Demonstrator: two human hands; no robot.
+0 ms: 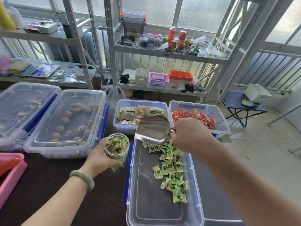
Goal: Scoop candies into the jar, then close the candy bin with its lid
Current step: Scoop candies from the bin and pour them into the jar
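Observation:
My left hand (pixel 99 158) grips a clear jar (pixel 117 150) that is tilted toward me and packed with green-wrapped candies. It sits just left of the open clear candy bin (pixel 146 190). Green candies (pixel 171 170) lie scattered along the bin's right side. My right hand (pixel 189 136) holds the handle of a metal scoop (pixel 153 129), which hangs above the bin's far end with its mouth turned toward the jar. The scoop's bowl looks bare. I cannot pick out this bin's lid.
Two open bins stand behind: one with beige packets (pixel 140 111), one with red candies (pixel 193 119). Two lidded bins (pixel 68 121) are at the left, a pink tray (pixel 11 173) at the near left. Metal shelves rise behind the dark table (pixel 65 193).

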